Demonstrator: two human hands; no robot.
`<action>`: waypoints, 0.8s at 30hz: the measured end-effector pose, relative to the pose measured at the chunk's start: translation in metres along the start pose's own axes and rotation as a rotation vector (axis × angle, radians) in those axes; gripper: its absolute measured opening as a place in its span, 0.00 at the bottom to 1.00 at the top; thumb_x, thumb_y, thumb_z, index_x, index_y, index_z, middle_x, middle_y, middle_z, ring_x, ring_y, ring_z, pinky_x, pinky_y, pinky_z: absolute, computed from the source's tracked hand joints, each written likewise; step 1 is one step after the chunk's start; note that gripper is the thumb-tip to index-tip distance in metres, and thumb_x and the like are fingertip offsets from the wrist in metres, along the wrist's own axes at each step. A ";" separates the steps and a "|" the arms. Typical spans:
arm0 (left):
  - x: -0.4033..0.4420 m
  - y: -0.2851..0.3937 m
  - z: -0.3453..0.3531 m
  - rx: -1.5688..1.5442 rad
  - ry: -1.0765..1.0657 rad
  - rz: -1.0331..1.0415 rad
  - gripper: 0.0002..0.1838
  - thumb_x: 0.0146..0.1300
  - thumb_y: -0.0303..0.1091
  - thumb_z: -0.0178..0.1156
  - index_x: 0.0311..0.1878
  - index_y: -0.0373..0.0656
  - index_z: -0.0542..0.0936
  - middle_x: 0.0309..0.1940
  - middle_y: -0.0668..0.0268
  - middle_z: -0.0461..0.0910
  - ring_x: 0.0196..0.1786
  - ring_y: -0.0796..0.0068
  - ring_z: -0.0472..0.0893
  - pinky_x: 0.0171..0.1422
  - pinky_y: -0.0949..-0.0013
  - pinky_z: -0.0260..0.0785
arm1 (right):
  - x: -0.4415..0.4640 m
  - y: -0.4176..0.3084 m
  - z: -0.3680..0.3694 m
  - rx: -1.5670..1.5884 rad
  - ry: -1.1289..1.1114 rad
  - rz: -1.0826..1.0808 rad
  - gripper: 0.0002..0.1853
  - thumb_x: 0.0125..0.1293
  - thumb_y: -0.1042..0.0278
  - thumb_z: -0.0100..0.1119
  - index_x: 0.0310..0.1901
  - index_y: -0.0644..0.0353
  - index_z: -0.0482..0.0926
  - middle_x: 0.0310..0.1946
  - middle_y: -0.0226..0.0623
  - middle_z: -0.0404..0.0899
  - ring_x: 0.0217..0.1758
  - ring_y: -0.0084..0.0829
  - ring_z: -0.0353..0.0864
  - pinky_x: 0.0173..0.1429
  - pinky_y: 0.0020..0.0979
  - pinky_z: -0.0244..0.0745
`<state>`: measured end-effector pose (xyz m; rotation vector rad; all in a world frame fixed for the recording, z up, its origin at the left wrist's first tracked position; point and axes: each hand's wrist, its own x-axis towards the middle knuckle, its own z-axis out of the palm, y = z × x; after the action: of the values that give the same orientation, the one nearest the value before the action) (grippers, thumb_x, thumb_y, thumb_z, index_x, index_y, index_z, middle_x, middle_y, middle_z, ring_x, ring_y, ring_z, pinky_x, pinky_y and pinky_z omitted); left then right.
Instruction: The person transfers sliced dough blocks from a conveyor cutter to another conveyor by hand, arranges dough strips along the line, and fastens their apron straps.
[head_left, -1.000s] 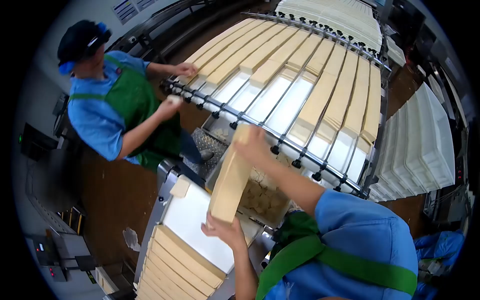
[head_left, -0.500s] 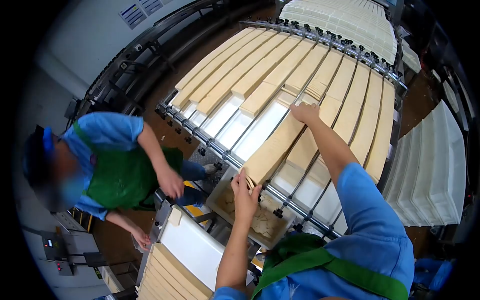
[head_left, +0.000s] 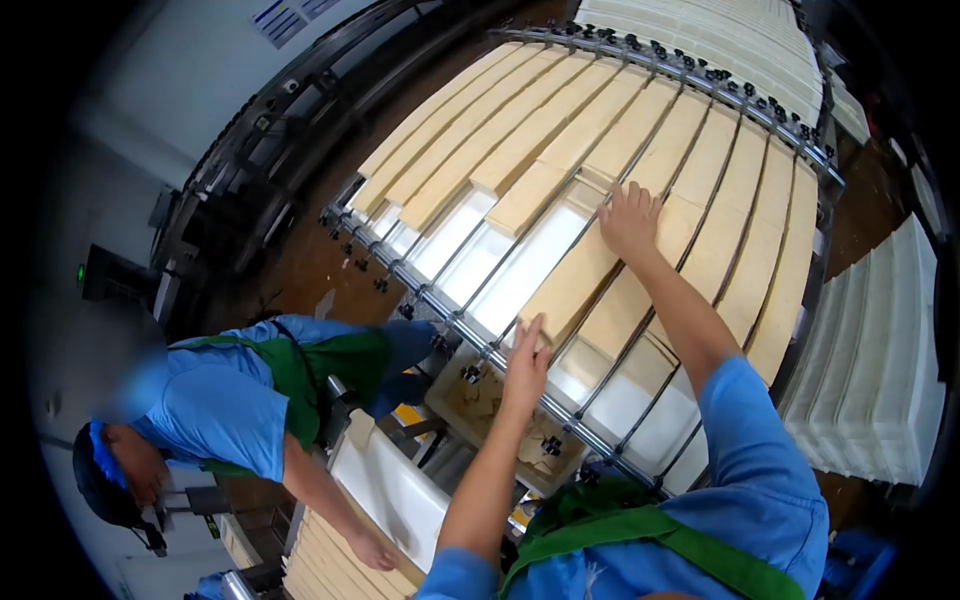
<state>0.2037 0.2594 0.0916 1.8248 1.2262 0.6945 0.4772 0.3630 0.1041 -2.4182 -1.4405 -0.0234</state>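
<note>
A long pale-yellow stack of sheets (head_left: 575, 283) lies in a lane of the white conveyor table between thin metal rods. My left hand (head_left: 527, 362) touches its near end, with the fingers stretched out and apart. At the far end of the same stack, my right hand (head_left: 630, 222) rests flat with spread fingers. Similar stacks fill the lanes on both sides, such as one at the right (head_left: 740, 235) and one at the left (head_left: 540, 195). White table surface (head_left: 522, 270) shows just left of my stack.
A bin of scraps (head_left: 500, 400) stands below the table's near rail (head_left: 480, 342). At lower left, a co-worker in a green apron (head_left: 280, 375) bends over a white tray (head_left: 410, 500) holding more stacks (head_left: 345, 550). White nested trays (head_left: 870, 360) stand at the right.
The stack, first held in the air between both hands, was laid in a lane and now lies further up it. My hands moved up with it. The co-worker has bent down over the tray.
</note>
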 end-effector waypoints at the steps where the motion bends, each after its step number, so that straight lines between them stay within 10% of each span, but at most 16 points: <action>1: 0.007 -0.006 0.005 -0.003 0.016 -0.011 0.29 0.64 0.23 0.56 0.69 0.47 0.66 0.65 0.39 0.64 0.62 0.51 0.73 0.58 0.65 0.69 | -0.003 -0.004 0.016 0.022 -0.012 0.047 0.34 0.69 0.43 0.38 0.66 0.63 0.64 0.70 0.48 0.56 0.74 0.47 0.51 0.75 0.50 0.38; 7: -0.028 0.002 -0.005 -0.036 0.394 -0.087 0.22 0.57 0.21 0.49 0.57 0.39 0.76 0.48 0.48 0.80 0.37 0.58 0.82 0.43 0.66 0.72 | 0.008 0.002 0.029 -0.114 -0.154 0.035 0.45 0.63 0.34 0.48 0.70 0.63 0.55 0.72 0.49 0.54 0.75 0.51 0.49 0.74 0.51 0.47; 12: -0.114 -0.007 -0.040 0.354 0.609 -0.075 0.28 0.60 0.22 0.55 0.66 0.43 0.68 0.73 0.41 0.44 0.71 0.45 0.59 0.64 0.63 0.64 | -0.002 0.003 0.051 0.309 0.125 -0.297 0.24 0.69 0.52 0.47 0.61 0.56 0.71 0.59 0.41 0.73 0.63 0.44 0.70 0.65 0.45 0.63; 20: -0.284 -0.041 -0.107 0.101 1.041 -0.017 0.14 0.53 0.13 0.53 0.40 0.37 0.80 0.45 0.58 0.74 0.49 0.62 0.76 0.54 0.65 0.71 | -0.235 -0.134 -0.005 0.958 -0.254 -0.825 0.17 0.69 0.66 0.43 0.51 0.67 0.75 0.51 0.44 0.76 0.59 0.40 0.71 0.67 0.37 0.60; 24: -0.392 -0.083 -0.151 0.450 1.332 -0.469 0.14 0.57 0.21 0.57 0.47 0.37 0.75 0.47 0.55 0.73 0.49 0.58 0.72 0.48 0.62 0.68 | -0.344 -0.211 -0.036 0.881 -0.394 -1.233 0.12 0.63 0.68 0.50 0.45 0.63 0.76 0.49 0.42 0.77 0.58 0.45 0.70 0.67 0.42 0.58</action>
<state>-0.1029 -0.0390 0.0978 1.1498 2.7112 1.5141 0.1332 0.1513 0.1335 -0.6643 -2.2219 0.6572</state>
